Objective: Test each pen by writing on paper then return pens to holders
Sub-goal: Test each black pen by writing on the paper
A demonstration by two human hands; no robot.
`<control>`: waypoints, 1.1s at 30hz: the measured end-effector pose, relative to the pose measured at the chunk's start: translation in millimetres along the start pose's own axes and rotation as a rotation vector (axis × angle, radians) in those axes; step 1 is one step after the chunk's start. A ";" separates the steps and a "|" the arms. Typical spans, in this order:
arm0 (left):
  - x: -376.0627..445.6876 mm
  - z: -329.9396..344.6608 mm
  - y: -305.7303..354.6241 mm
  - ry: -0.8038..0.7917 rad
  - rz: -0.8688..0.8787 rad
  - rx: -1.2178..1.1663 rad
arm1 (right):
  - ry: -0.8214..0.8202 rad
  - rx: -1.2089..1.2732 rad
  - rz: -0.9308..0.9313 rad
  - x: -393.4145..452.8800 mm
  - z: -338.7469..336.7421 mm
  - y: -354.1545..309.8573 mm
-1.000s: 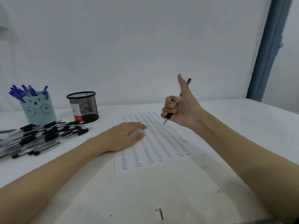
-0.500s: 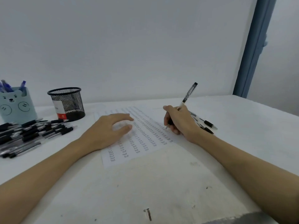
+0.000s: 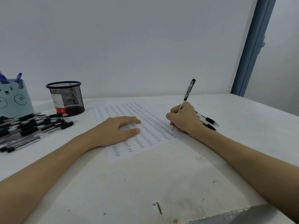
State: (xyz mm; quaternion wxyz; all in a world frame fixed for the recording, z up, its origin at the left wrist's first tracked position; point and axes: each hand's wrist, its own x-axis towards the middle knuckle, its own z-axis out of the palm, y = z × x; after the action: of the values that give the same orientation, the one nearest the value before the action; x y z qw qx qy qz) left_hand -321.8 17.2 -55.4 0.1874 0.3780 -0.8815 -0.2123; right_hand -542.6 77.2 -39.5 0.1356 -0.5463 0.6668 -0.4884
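Right hand (image 3: 184, 118) grips black pen (image 3: 187, 92), tip on paper (image 3: 145, 143) at centre of desk (image 3: 145, 183); left hand (image 3: 116, 131) flat, steadying sheet. Step: writing test. Next, likely: return pen to mesh holder (image 3: 66, 97), far left.
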 end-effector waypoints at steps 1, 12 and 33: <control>-0.1 0.1 -0.5 -0.001 0.001 -0.002 | 0.006 -0.003 -0.005 0.1 0.3 -0.1; 1.7 0.5 -2.2 0.001 0.008 -0.012 | 0.012 -0.020 0.011 -1.3 -0.4 -2.1; 0.8 0.7 0.4 -0.006 0.007 -0.006 | 0.047 -0.090 0.019 -1.4 1.0 -2.9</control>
State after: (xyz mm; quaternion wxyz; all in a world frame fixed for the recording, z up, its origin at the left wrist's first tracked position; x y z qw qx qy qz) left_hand -322.8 17.0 -55.7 0.1866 0.3736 -0.8827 -0.2155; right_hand -539.6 78.1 -38.2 0.0997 -0.5336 0.6964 -0.4694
